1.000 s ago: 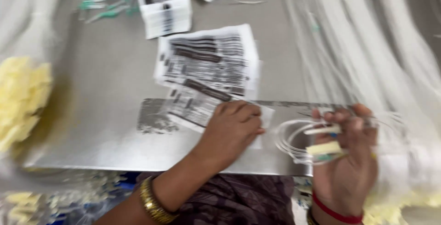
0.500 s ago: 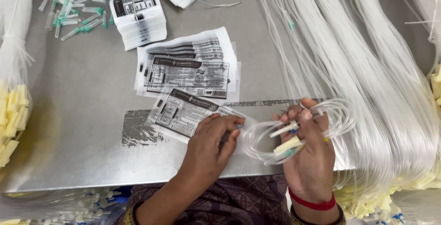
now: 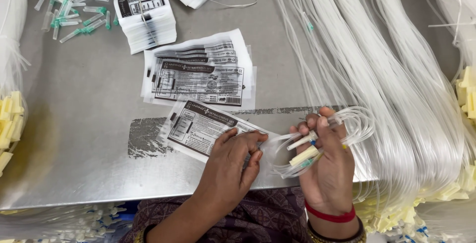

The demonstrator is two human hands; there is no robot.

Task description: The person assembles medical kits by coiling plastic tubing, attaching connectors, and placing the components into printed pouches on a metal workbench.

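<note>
Head view: the flat pouch (image 3: 206, 129) lies near the tabletop's (image 3: 84, 124) front edge, its long axis slanting from far-left to near-right, open end toward the right hand (image 3: 327, 173). Grey metal top (tubing heaped along its right side). Left hand (image 3: 230, 166) fingertips pinch the pouch's near end; the right hand's fingers are closed around a coiled tube (image 3: 322, 134), just beside it.

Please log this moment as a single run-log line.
left hand: pinching printed pouch on metal table | right hand: holding coiled clear tubing | loose tubing bundle at right
</note>
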